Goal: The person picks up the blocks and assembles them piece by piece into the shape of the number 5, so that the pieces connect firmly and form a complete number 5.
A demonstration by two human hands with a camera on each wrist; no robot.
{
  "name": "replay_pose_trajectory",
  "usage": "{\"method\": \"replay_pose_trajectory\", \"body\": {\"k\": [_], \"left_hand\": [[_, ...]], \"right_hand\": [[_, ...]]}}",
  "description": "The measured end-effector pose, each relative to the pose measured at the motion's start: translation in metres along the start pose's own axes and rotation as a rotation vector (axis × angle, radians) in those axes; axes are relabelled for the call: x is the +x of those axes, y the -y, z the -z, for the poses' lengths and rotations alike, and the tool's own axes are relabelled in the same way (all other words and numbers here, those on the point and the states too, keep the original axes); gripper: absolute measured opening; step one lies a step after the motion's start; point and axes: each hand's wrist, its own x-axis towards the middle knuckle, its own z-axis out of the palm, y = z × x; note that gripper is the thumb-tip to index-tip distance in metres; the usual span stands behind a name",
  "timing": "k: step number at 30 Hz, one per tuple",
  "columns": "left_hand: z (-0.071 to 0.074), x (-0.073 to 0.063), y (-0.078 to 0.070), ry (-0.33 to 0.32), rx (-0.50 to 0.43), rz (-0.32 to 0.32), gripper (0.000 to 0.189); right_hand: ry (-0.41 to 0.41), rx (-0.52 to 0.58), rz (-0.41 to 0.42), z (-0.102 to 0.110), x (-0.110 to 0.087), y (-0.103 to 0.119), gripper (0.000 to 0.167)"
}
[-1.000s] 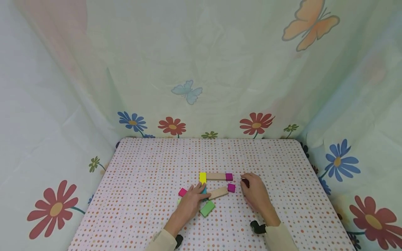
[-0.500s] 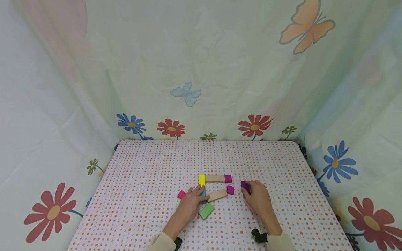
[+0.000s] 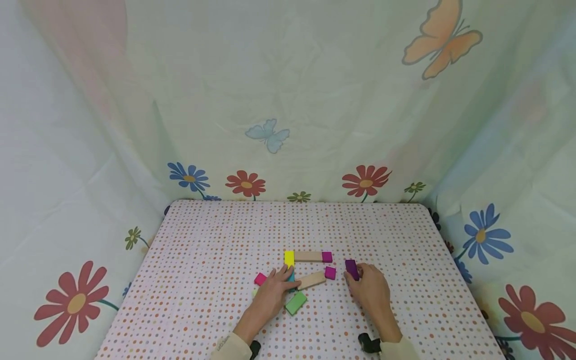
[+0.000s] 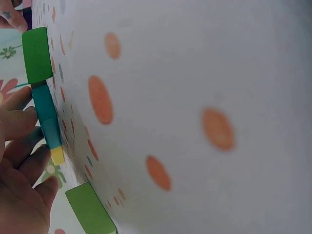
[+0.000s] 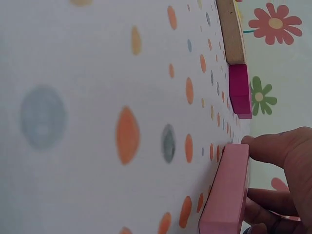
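My left hand (image 3: 270, 295) rests over a teal block (image 3: 291, 278), its fingers loosely extended; in the left wrist view the fingertips touch the teal block (image 4: 45, 114). A yellow block (image 3: 289, 257) adjoins its far end. On the right, my right hand (image 3: 371, 287) holds a dark purple block (image 3: 351, 269) between thumb and fingers. In the right wrist view a pink block (image 5: 228, 187) lies close in front of that hand (image 5: 287, 170), and the purple one is hidden. Two magenta blocks, one far (image 3: 327, 257) and one nearer (image 3: 330, 273), lie left of the purple block.
One plain wooden block (image 3: 308, 256) runs from the yellow block to the far magenta one; another wooden block (image 3: 311, 280) slants beside the teal block. A green block (image 3: 296, 303) and a bright pink block (image 3: 260, 278) flank my left hand. The dotted tabletop (image 3: 216, 235) meets curtains behind.
My right hand has drawn slightly nearer, and the purple block has turned so more of it shows between the fingers. My left hand stays on the teal block.
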Motion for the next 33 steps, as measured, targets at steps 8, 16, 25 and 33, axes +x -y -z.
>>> {"method": "replay_pose_trajectory", "body": {"k": [8,16,25,33], "left_hand": [[0.0,-0.001,-0.001,-0.007,0.011,-0.01,0.043],[0.001,-0.001,-0.001,-0.006,0.002,-0.002,0.041],[0.001,0.001,-0.001,0.001,0.006,-0.004,0.041],[0.001,0.0,-0.002,0.011,-0.003,0.01,0.043]], "right_hand": [[-0.021,0.014,-0.038,-0.002,-0.004,0.0,0.054],[-0.093,0.041,-0.035,-0.007,-0.012,-0.001,0.053],[-0.111,0.042,-0.038,-0.01,-0.011,0.0,0.045],[-0.117,0.055,-0.033,-0.009,-0.009,0.0,0.044]]}}
